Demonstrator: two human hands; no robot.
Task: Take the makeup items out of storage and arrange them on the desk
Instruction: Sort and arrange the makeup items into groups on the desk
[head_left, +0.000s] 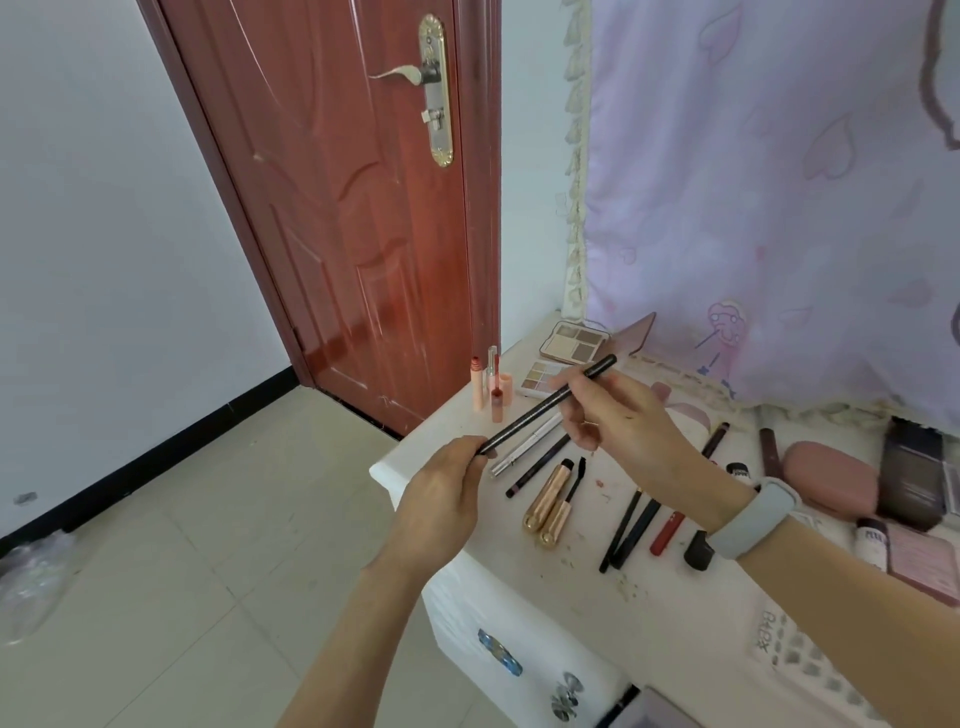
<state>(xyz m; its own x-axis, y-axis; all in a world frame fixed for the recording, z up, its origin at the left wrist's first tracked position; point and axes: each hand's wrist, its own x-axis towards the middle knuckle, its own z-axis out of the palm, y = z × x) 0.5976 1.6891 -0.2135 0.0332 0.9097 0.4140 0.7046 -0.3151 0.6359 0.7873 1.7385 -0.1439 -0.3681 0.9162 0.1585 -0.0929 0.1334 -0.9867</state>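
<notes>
A long black makeup pencil (540, 408) is held slanted above the white desk (597, 587). My left hand (441, 488) pinches its lower end and my right hand (618, 421) grips its upper part. Below it lie a silver pen (522, 449), a dark liner (535, 467), a gold mascara tube (545, 499) with its wand (574, 480) out, black pencils (631, 527) and a red lipstick (667, 532). Two pink lip tubes (493, 387) stand at the desk's far left corner beside eyeshadow palettes (574, 340).
A pink pouch (831, 478), a dark box (911, 478), a small bottle (870, 545) and a pink palette (924, 566) sit at the right. A red door (337, 208) stands behind, a lilac curtain (779, 182) hangs to the right, and tiled floor (182, 545) lies left of the desk.
</notes>
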